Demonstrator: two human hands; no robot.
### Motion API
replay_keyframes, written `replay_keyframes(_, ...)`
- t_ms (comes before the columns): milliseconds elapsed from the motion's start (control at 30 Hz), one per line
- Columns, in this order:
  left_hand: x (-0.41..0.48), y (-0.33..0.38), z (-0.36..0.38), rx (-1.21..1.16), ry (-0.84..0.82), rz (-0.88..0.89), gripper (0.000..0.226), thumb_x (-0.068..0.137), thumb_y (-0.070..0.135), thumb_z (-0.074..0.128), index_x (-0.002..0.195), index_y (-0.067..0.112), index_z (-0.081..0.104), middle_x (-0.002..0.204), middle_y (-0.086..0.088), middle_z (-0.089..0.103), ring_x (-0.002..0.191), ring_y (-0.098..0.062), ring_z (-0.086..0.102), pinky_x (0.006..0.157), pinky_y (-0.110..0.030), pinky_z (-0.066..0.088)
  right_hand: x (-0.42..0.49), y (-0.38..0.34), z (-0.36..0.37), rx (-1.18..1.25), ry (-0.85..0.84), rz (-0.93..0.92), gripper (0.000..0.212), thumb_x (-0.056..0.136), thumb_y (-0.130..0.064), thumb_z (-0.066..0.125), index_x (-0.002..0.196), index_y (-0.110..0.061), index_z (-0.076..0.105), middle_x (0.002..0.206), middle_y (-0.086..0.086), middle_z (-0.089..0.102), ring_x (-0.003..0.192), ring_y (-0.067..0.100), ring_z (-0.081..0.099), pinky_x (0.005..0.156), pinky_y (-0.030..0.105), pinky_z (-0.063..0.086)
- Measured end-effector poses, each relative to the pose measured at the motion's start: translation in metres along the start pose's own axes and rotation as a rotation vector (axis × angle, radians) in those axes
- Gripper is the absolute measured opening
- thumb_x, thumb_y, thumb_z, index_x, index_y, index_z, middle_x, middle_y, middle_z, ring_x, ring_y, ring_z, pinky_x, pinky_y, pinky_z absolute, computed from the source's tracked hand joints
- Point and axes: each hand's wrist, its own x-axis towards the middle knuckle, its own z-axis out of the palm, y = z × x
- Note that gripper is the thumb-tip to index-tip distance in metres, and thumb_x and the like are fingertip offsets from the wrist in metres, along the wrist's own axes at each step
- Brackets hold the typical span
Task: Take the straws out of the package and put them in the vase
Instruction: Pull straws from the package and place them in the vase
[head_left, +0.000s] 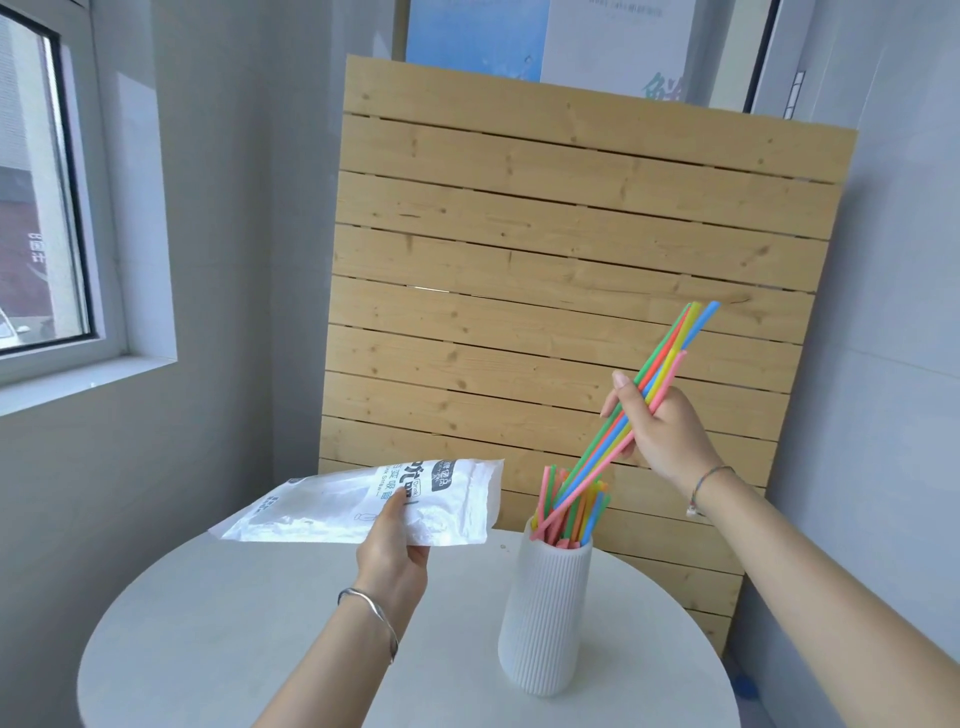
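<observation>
Window (47, 208) on the left, plain grey walls, and below them a round, smooth white worktop (208, 623). Above its left side the left hand (392, 551), silver bangle (371, 613) on the wrist, pinches a crinkly clear plastic package (322, 504) with printed lettering, holding it flat and off the surface. Behind stands a pale slatted wooden panel (571, 234), knots showing in the boards. Right of centre a ribbed white vase (545, 613) stands upright on the worktop, with coloured straws (592, 512) poking from its mouth. Further right, the right hand (665, 431), with a thin cord bracelet (706, 483), curls around a slanted bundle (670, 358) of pink, yellow, blue, orange and green straws whose lower ends dip into the vase.
</observation>
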Motion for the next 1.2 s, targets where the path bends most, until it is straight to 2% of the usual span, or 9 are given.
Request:
replay_keyframes(133, -0.001, -0.003, 0.002, 0.001, 0.001, -0.002, 0.037, 0.091, 0.013, 0.062, 0.127, 0.006, 0.058, 0.091, -0.001, 0.066, 0.074, -0.012, 0.062, 0.054, -0.018, 0.055, 0.003, -0.001, -0.004, -0.02, -0.001, -0.022, 0.049, 0.097, -0.04, 0.04, 0.063, -0.011, 0.06, 0.05, 0.006, 0.051, 0.035, 0.004, 0.053, 0.041, 0.011, 0.042)
replay_keyframes(267, -0.002, -0.007, 0.005, 0.006, -0.003, -0.006, 0.036, 0.091, 0.013, 0.063, 0.126, 0.006, 0.06, 0.092, -0.001, 0.066, 0.075, -0.012, 0.062, 0.067, -0.022, 0.051, 0.005, -0.001, -0.003, -0.049, -0.035, -0.048, 0.048, 0.097, -0.039, 0.04, 0.063, -0.012, 0.06, 0.05, 0.004, 0.051, 0.037, 0.003, 0.053, 0.043, 0.011, 0.043)
replay_keyframes(500, 0.0, -0.012, 0.004, 0.018, -0.01, -0.01, 0.027, 0.091, 0.013, 0.063, 0.117, 0.01, 0.061, 0.091, -0.001, 0.065, 0.074, -0.013, 0.061, 0.07, -0.022, 0.05, -0.002, 0.011, 0.013, -0.144, -0.196, -0.048, 0.047, 0.094, -0.047, 0.039, 0.065, -0.019, 0.062, 0.055, -0.002, 0.056, 0.047, 0.008, 0.059, 0.052, 0.024, 0.052)
replay_keyframes(767, -0.001, -0.012, 0.003, 0.034, 0.004, 0.001, 0.037, 0.09, 0.014, 0.064, 0.126, 0.006, 0.059, 0.1, -0.003, 0.067, 0.074, -0.012, 0.061, 0.07, -0.021, 0.05, -0.012, 0.03, 0.041, -0.311, -0.345, -0.008, 0.04, 0.091, -0.048, 0.046, 0.064, -0.024, 0.062, 0.076, 0.0, 0.066, 0.077, 0.018, 0.064, 0.075, 0.033, 0.052)
replay_keyframes(933, 0.002, -0.01, 0.003, 0.038, 0.019, 0.004, 0.04, 0.09, 0.015, 0.063, 0.129, 0.007, 0.058, 0.106, -0.004, 0.065, 0.074, -0.012, 0.06, 0.068, -0.021, 0.05, -0.002, 0.018, 0.033, -0.061, -0.186, 0.049, 0.038, 0.09, -0.047, 0.05, 0.065, -0.024, 0.067, 0.054, -0.013, 0.059, 0.055, 0.007, 0.057, 0.062, 0.029, 0.045)
replay_keyframes(967, 0.002, -0.01, 0.003, 0.037, 0.018, -0.001, 0.04, 0.09, 0.015, 0.064, 0.129, 0.007, 0.058, 0.1, -0.003, 0.066, 0.074, -0.012, 0.06, 0.065, -0.02, 0.052, 0.001, 0.017, 0.032, -0.051, -0.175, 0.048, 0.041, 0.093, -0.046, 0.045, 0.067, -0.023, 0.067, 0.058, -0.006, 0.064, 0.059, 0.014, 0.061, 0.065, 0.034, 0.048)
replay_keyframes(1033, 0.002, -0.012, 0.004, 0.04, 0.016, -0.012, 0.039, 0.09, 0.015, 0.064, 0.128, 0.007, 0.058, 0.092, 0.0, 0.065, 0.072, -0.011, 0.061, 0.056, -0.018, 0.054, 0.0, 0.02, 0.037, -0.136, -0.284, 0.066, 0.042, 0.096, -0.044, 0.037, 0.08, -0.021, 0.068, 0.095, 0.015, 0.071, 0.09, 0.029, 0.065, 0.085, 0.039, 0.048)
replay_keyframes(1133, 0.001, -0.017, 0.002, 0.052, 0.016, -0.02, 0.039, 0.091, 0.015, 0.063, 0.129, 0.007, 0.058, 0.089, 0.0, 0.064, 0.071, -0.011, 0.06, 0.06, -0.02, 0.051, -0.015, 0.034, 0.052, -0.298, -0.491, 0.085, 0.035, 0.097, -0.042, 0.034, 0.107, -0.03, 0.066, 0.113, 0.0, 0.064, 0.108, 0.02, 0.058, 0.098, 0.034, 0.044)
replay_keyframes(1200, 0.001, -0.018, -0.001, 0.059, 0.013, -0.019, 0.04, 0.09, 0.015, 0.064, 0.129, 0.007, 0.058, 0.09, 0.0, 0.064, 0.072, -0.011, 0.06, 0.064, -0.02, 0.05, -0.022, 0.04, 0.054, -0.322, -0.479, 0.02, 0.031, 0.096, -0.038, 0.042, 0.123, -0.035, 0.057, 0.126, -0.006, 0.059, 0.12, 0.015, 0.052, 0.106, 0.033, 0.038)
